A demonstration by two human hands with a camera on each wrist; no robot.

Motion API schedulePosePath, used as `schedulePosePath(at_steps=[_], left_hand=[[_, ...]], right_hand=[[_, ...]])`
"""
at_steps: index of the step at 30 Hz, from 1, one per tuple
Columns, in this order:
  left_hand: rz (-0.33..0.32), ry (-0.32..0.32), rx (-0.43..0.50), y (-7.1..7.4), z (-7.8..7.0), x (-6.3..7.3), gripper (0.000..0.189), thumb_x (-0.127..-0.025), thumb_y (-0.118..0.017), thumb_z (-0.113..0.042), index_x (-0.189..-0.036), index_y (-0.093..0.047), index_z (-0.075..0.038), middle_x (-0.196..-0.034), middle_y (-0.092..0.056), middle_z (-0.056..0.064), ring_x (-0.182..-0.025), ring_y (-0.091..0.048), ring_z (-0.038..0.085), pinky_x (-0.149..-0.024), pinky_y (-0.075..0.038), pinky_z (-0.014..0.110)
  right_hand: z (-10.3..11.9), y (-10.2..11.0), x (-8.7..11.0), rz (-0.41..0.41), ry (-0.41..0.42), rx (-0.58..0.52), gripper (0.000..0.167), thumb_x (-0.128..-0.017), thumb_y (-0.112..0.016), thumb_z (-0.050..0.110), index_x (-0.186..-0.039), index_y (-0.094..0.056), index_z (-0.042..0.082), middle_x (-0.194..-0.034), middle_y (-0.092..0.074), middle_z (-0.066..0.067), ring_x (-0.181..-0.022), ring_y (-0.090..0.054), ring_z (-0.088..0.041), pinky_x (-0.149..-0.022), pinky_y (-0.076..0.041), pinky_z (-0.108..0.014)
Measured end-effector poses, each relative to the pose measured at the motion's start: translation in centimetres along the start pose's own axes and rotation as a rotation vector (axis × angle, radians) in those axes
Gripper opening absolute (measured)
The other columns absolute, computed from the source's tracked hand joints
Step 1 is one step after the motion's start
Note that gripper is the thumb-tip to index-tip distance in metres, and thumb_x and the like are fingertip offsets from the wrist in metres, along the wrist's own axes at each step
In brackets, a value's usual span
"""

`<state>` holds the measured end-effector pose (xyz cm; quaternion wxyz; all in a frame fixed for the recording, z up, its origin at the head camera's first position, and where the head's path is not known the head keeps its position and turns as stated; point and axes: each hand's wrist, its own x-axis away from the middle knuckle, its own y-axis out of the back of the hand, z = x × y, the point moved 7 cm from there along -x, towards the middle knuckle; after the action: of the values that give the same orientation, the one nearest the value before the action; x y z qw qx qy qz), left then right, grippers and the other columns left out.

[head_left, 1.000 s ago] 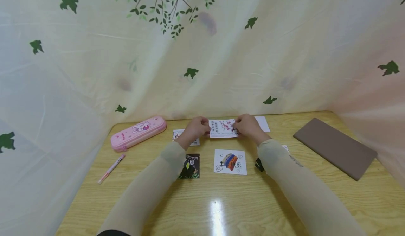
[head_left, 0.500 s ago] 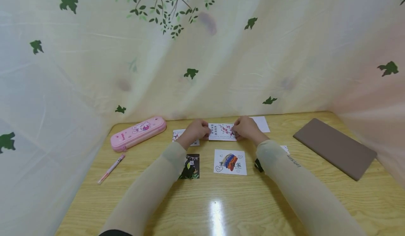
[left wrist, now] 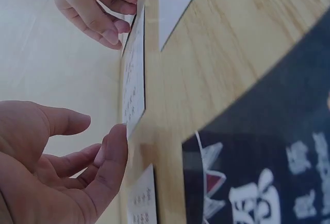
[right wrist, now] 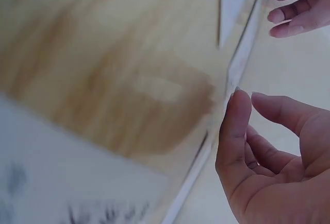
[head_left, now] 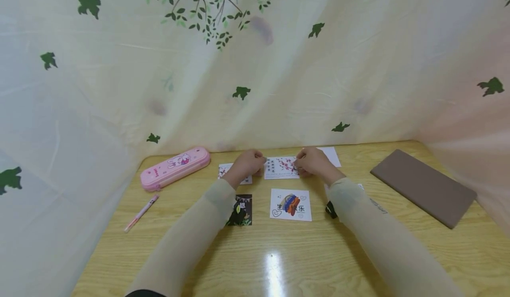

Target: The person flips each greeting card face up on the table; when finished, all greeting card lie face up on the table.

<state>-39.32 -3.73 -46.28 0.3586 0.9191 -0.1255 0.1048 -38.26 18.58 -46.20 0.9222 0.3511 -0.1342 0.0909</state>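
Observation:
A white card with pink blossoms and dark characters (head_left: 280, 167) lies on the wooden table near its back edge. At the card's left end is my left hand (head_left: 248, 166); in the left wrist view the thumb and fingers of this left hand (left wrist: 67, 167) stand apart, the index fingertip at the card's corner. My right hand (head_left: 312, 162) is by the other end. Seen from the right wrist, the right hand's thumb and index finger (right wrist: 234, 126) are close together, with no card visible between them. Whether either hand still touches the card is hard to tell.
Nearer me lie a white card with a colourful drawing (head_left: 291, 205) and a black card (head_left: 243, 210). Another blossom card (head_left: 246, 179) and a white card (head_left: 332, 155) flank the hands. A pink pencil case (head_left: 175, 168), a pen (head_left: 141, 213) and a brown flat rectangle (head_left: 422, 186) lie farther out.
The blossom card has come down and slightly toward me, from raised between both hands to flat on the table. Both hands have lowered with it, and their fingers have loosened.

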Motion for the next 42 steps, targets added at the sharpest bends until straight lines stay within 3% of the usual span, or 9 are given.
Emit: schedulePosePath(at_steps=[5, 9, 17, 24, 28, 33, 38, 42], left_hand=[[-0.031, -0.061, -0.050, -0.5, -1.5, 0.4, 0.045, -0.109, -0.061, -0.034, -0.145, -0.061, -0.006, -0.124, -0.073, 0.013, -0.088, -0.070, 0.018, -0.096, -0.059, 0.040], [0.009, -0.085, -0.035, -1.5, -3.0, 0.4, 0.047, -0.108, -0.062, -0.032, -0.147, -0.059, -0.005, -0.138, -0.069, 0.014, -0.092, -0.071, 0.017, -0.096, -0.059, 0.038], [0.051, -0.117, -0.066, -3.6, -6.4, 0.1, 0.052, -0.105, -0.068, -0.033, -0.147, -0.058, -0.005, -0.131, -0.073, 0.012, -0.103, -0.074, 0.022, -0.105, -0.058, 0.042], [0.046, -0.167, -0.106, -5.2, -8.6, -0.5, 0.055, -0.102, -0.072, -0.032, -0.149, -0.057, -0.006, -0.139, -0.068, 0.012, -0.111, -0.070, 0.025, -0.109, -0.057, 0.043], [0.003, -0.227, -0.164, -6.0, -9.2, -1.5, 0.058, -0.100, -0.076, -0.031, -0.148, -0.058, -0.005, -0.135, -0.070, 0.012, -0.109, -0.070, 0.024, -0.111, -0.056, 0.041], [-0.003, -0.277, -0.208, -6.8, -9.6, -2.3, 0.060, -0.097, -0.080, -0.032, -0.146, -0.060, -0.002, -0.125, -0.073, 0.012, -0.103, -0.072, 0.025, -0.109, -0.057, 0.040], [0.004, -0.288, -0.256, -7.5, -10.0, -2.9, 0.064, -0.094, -0.083, -0.037, -0.144, -0.061, -0.002, -0.137, -0.070, 0.015, -0.125, -0.067, 0.031, -0.115, -0.053, 0.042], [0.006, -0.258, -0.351, -8.3, -10.0, -3.6, 0.073, -0.093, -0.082, -0.048, -0.149, -0.058, -0.007, -0.152, -0.062, 0.011, -0.144, -0.054, 0.031, -0.127, -0.042, 0.041]], right_hand=[[0.0, 1.6, 0.9, -0.026, 0.036, 0.037, 0.040, -0.107, -0.063, 0.026, -0.137, -0.063, 0.000, -0.118, -0.071, -0.019, -0.089, -0.072, -0.021, -0.077, -0.060, -0.029], [-0.6, 2.7, 1.3, -0.034, 0.019, 0.024, 0.045, -0.109, -0.062, 0.026, -0.145, -0.057, -0.001, -0.132, -0.066, -0.023, -0.097, -0.071, -0.024, -0.084, -0.063, -0.031], [-2.6, 4.6, 1.2, -0.070, -0.022, 0.035, 0.049, -0.109, -0.061, 0.026, -0.149, -0.052, -0.002, -0.139, -0.063, -0.025, -0.102, -0.073, -0.027, -0.084, -0.062, -0.031], [-3.6, 6.3, 1.8, -0.092, -0.060, 0.024, 0.053, -0.108, -0.061, 0.024, -0.152, -0.048, -0.003, -0.142, -0.059, -0.027, -0.104, -0.068, -0.028, -0.084, -0.058, -0.029], [-4.2, 7.1, 2.0, -0.104, -0.060, 0.031, 0.058, -0.107, -0.062, 0.024, -0.153, -0.045, -0.006, -0.149, -0.054, -0.029, -0.105, -0.068, -0.029, -0.090, -0.060, -0.034], [-5.4, 7.9, 1.8, -0.124, -0.073, 0.074, 0.059, -0.106, -0.062, 0.025, -0.151, -0.045, -0.008, -0.150, -0.052, -0.030, -0.114, -0.059, -0.034, -0.107, -0.053, -0.049], [-6.3, 8.6, 1.6, -0.122, -0.096, 0.088, 0.063, -0.105, -0.063, 0.027, -0.152, -0.043, -0.010, -0.151, -0.050, -0.030, -0.121, -0.052, -0.037, -0.119, -0.045, -0.057], [-7.1, 8.7, 1.2, -0.103, -0.134, 0.098, 0.059, -0.105, -0.063, 0.028, -0.148, -0.045, -0.008, -0.139, -0.055, -0.027, -0.115, -0.054, -0.034, -0.114, -0.047, -0.053]])
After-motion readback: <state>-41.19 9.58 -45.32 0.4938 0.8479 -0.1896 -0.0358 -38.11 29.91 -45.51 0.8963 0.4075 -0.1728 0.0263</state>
